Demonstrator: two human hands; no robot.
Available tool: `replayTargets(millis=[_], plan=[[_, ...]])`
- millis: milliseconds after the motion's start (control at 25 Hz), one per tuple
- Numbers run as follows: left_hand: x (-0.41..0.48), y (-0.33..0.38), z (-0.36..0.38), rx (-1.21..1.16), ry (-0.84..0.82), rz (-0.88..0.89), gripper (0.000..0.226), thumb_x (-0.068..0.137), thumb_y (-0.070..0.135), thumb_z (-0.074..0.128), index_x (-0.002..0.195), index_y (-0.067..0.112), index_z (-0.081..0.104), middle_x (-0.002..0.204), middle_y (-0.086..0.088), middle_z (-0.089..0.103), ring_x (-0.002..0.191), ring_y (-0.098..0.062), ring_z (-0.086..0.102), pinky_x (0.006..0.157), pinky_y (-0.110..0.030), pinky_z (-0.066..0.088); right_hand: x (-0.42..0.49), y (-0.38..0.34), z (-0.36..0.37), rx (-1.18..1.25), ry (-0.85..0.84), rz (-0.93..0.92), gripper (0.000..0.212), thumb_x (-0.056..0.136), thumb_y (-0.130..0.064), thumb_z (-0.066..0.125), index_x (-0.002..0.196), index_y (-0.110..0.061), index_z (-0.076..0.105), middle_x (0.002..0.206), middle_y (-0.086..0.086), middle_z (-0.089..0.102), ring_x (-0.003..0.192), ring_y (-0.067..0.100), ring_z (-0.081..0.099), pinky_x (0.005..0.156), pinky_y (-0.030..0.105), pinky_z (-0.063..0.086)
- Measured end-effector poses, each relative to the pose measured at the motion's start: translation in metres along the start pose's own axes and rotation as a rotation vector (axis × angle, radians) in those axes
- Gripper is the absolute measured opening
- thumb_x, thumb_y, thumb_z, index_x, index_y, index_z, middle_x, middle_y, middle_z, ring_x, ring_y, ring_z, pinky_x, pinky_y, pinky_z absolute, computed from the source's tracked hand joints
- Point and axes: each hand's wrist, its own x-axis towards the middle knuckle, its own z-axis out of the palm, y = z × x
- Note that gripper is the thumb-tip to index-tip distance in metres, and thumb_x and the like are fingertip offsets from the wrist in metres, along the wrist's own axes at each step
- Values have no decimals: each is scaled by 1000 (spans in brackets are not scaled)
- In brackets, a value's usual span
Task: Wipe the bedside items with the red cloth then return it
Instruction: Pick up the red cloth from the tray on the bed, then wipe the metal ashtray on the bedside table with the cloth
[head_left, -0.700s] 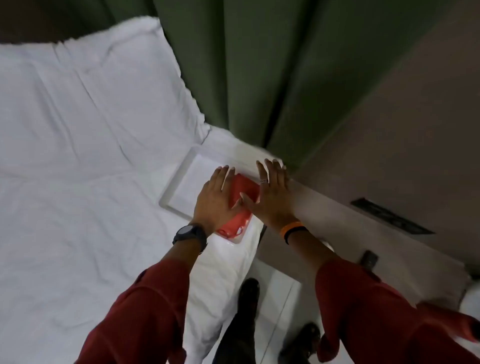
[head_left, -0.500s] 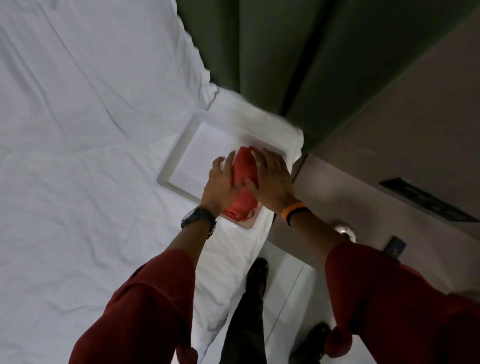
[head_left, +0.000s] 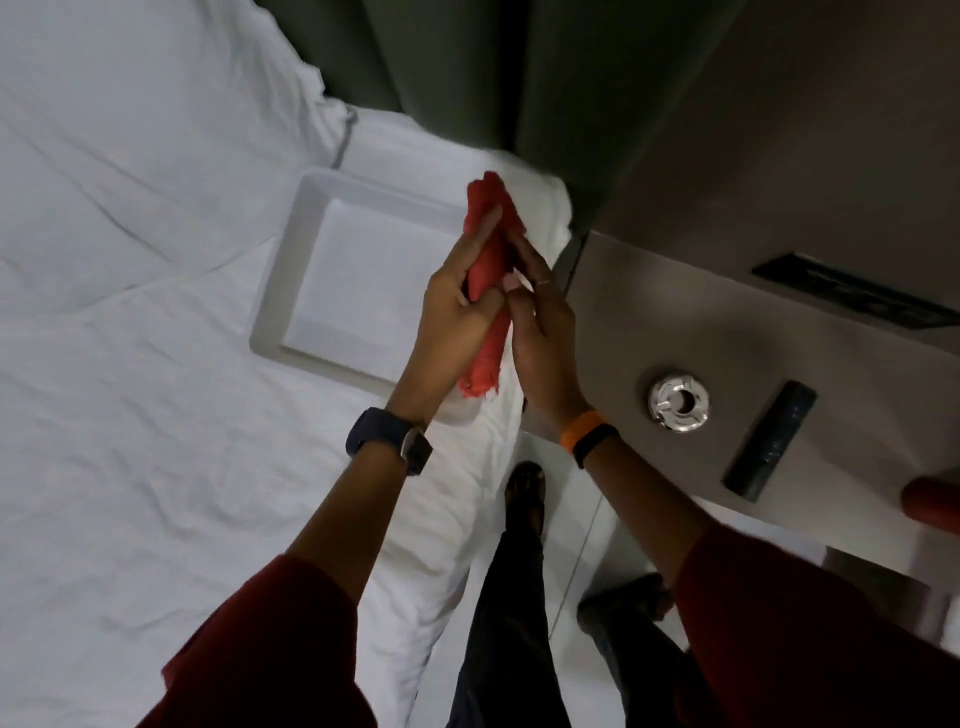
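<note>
1. Sleeves of dark red cloth cover both forearms in the foreground.
2. Left hand (head_left: 451, 312) and right hand (head_left: 540, 322) press together, clasping the rolled red cloth (head_left: 491, 291) between them, lifted above the bed.
3. Beneath lies a white rectangular tray (head_left: 291, 291) on the white bedsheet (head_left: 130, 415).
4. Rightward, the grey bedside surface (head_left: 613, 322) carries a shiny metal ashtray (head_left: 678, 401) and a black remote control (head_left: 771, 437).

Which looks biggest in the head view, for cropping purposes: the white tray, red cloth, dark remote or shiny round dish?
1. White tray, clearly largest.
2. Red cloth, though it is held up nearer the camera, which may flatter it.
3. Dark remote.
4. Shiny round dish, shorter than the remote but wider, so that ranking is unsure.
</note>
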Motion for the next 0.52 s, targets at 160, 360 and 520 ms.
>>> replayTargets(millis=[160,360,520], plan=[[-24,39,85,-164,-194,44,69,100,-6,50,158,13,19,164,-5,31,142,-9,46,119,-32,43,-40,0,-66,467,234,37,53,99,-19,53,150,-19,38,152,7,49,139,23,50,115,44,45],[-54,-8,206,-104,-713,-242,95,95,-3,61,159,24,-4,163,-10,30,145,-25,43,116,-42,45,-82,93,-178,551,661,287,57,88,0,56,142,-15,47,121,5,68,108,25,69,95,45,59],[-53,-83,265,280,-669,-199,69,91,8,67,152,7,33,145,-12,53,129,-31,58,103,-25,49,-109,198,-248,77,779,335,49,90,-10,53,139,-14,52,117,-5,64,93,-1,68,74,24,60]])
